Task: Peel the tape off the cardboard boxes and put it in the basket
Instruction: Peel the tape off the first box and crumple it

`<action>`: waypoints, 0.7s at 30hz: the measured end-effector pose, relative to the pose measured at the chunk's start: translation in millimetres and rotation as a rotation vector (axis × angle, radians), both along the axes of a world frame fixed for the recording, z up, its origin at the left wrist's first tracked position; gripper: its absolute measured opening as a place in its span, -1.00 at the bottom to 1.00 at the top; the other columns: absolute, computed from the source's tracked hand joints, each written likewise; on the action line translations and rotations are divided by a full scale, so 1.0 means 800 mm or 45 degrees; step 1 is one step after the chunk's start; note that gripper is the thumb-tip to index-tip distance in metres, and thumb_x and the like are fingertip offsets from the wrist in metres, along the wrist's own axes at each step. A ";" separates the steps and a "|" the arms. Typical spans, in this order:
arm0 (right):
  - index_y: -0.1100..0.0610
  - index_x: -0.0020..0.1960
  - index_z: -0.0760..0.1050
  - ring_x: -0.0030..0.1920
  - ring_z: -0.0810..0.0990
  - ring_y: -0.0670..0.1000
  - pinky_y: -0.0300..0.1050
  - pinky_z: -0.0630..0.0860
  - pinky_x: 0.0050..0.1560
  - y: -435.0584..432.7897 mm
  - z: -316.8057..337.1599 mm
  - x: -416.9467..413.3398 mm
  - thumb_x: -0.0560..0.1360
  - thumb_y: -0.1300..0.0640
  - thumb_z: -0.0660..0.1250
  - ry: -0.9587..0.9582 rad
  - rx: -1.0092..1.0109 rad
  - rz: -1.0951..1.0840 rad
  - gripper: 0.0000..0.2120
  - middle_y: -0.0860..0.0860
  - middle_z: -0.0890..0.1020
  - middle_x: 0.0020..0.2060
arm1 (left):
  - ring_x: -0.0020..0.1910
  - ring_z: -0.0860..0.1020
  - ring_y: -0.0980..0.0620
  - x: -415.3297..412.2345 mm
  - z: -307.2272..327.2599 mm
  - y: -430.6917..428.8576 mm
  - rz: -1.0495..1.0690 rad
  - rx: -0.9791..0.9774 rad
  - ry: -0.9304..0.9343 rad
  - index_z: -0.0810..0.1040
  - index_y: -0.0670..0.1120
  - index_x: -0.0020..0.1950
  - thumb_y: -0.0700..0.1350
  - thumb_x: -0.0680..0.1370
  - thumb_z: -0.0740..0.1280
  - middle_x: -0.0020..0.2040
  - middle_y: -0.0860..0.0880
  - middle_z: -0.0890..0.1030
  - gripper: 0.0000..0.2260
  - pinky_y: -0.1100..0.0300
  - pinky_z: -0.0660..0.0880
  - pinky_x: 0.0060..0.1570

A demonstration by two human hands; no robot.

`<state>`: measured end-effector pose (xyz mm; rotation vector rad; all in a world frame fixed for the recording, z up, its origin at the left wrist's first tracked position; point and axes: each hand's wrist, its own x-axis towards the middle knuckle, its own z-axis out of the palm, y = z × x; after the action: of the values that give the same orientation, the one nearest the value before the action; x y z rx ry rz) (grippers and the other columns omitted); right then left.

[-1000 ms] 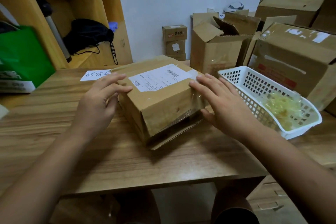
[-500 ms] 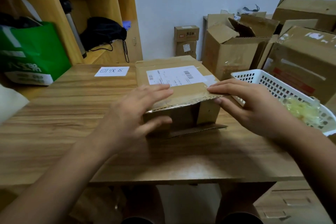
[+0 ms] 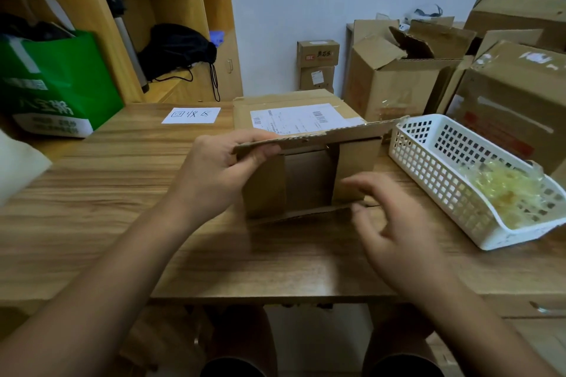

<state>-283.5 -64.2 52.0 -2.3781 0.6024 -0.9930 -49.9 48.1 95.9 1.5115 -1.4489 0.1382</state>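
One heap of peeled tape (image 3: 505,193) lies in the basket (image 3: 441,193) right of the hands; the left hand (image 3: 214,174) grips the open box (image 3: 263,187) by its flap (image 3: 337,131), the right hand (image 3: 395,223) hovers loose and empty, and more boxes (image 3: 398,79) beyond apparently wait.

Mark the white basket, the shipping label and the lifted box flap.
white basket (image 3: 444,180): head view, near side wall.
shipping label (image 3: 297,118): head view, middle of the paper.
lifted box flap (image 3: 337,133): head view, its front edge.

A cardboard box (image 3: 355,168) is sitting mid-table (image 3: 122,208), with a basket (image 3: 435,174) just to its right holding peeled tape (image 3: 505,190). A paper note (image 3: 191,115) is lying behind-left, and more boxes (image 3: 398,86) are standing behind-right.
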 end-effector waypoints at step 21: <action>-0.33 0.51 0.27 0.35 0.42 -0.36 -0.28 0.40 0.36 0.061 -0.027 0.080 0.60 -0.04 0.29 0.364 0.728 0.460 -0.47 -0.34 0.48 0.39 | 0.07 0.63 0.30 0.000 0.001 -0.007 -0.061 0.019 0.048 0.64 0.03 0.17 -0.03 0.57 0.39 0.03 0.21 0.67 -0.81 0.34 0.52 0.11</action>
<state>-219.2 -15.1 30.7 -2.0134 0.4537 -0.2726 -50.1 42.4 96.7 1.4828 -1.4572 0.0697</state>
